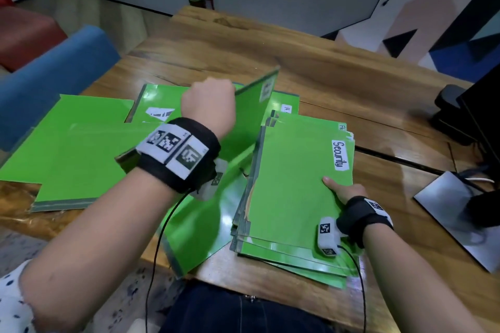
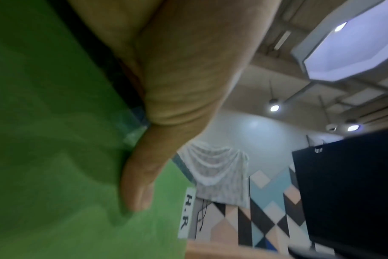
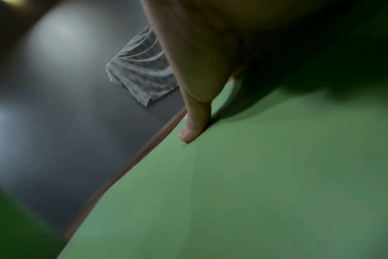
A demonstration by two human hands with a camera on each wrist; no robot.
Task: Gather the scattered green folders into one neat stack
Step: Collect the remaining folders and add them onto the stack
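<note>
Left hand (image 1: 208, 105) holding tilted folder (image 1: 251, 105), stack (image 1: 292, 184) beside, blue chair (image 1: 54, 76) beyond

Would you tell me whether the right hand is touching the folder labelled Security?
Touching. In the right wrist view the right hand presses its thumb tip onto the Security folder; no gap shows.
</note>
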